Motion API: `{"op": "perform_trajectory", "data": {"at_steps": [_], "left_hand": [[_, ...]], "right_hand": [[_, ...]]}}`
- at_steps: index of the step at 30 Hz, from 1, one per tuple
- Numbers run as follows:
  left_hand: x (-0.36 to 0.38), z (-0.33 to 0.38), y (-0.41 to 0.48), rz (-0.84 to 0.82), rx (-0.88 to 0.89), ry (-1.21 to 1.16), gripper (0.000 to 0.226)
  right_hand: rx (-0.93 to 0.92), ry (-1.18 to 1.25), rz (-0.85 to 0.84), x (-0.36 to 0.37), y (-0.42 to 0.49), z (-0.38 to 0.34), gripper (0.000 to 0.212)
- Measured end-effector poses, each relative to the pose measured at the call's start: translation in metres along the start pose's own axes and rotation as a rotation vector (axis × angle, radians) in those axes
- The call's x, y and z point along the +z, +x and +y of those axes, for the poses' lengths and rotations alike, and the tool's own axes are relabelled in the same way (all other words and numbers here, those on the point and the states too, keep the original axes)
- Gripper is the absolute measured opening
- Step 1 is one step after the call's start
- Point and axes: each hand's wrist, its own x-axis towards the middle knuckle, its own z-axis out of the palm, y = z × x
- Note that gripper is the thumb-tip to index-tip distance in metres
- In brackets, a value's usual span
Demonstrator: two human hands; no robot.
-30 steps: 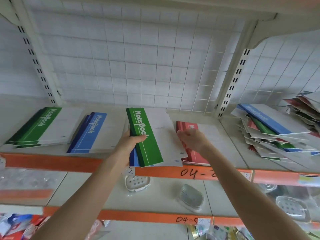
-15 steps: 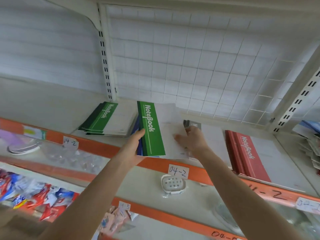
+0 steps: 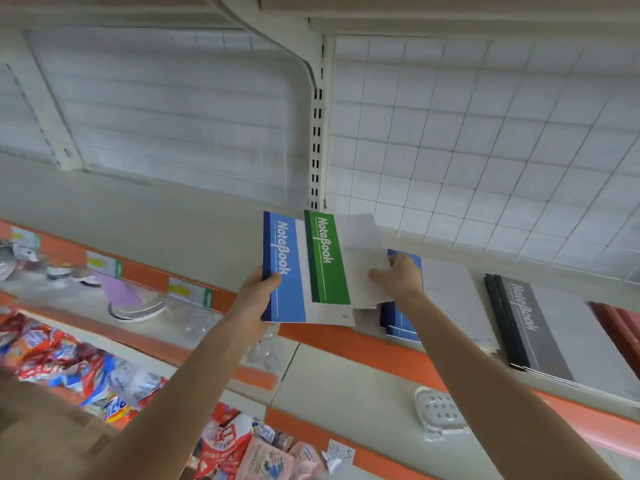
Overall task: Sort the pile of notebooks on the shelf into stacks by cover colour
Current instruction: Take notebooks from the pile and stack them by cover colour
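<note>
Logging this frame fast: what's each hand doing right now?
Left hand: grips the blue notebook by its spine edge.
Right hand: holds the green notebook by its white side.

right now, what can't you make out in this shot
All head view:
- Blue stack: mostly covered by the right hand, which grips the green notebook, and its forearm.
- Red stack: cut off by the right edge.
- Packets, lower left: blurred, print unreadable.
- Anything under the blue notebook in the left hand: hidden by its cover.
</note>
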Motion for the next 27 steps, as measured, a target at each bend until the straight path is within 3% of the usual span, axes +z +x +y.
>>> {"op": "perform_trajectory", "data": {"at_steps": [6,11,23,27], "left_hand": [[-0.042,0.008,0.016,0.104,0.046,0.057,0.015],[-0.060,0.016,0.026,0.132,0.083,0.020,0.013],[-0.056,0.048,0.034,0.042,0.160,-0.048,0.018],[-0.051,0.051,0.034,0.002,0.146,-0.047,0.017]], "right_hand": [[-0.013,-0.224,0.071,0.019,0.012,-0.012,0.032],[-0.072,-0.462,-0.003,0.032,0.009,-0.019,0.035],[-0.158,-0.721,-0.026,0.026,-0.003,-0.011,0.038],[-0.162,-0.693,-0.004,0.024,-0.007,-0.011,0.036]]}}
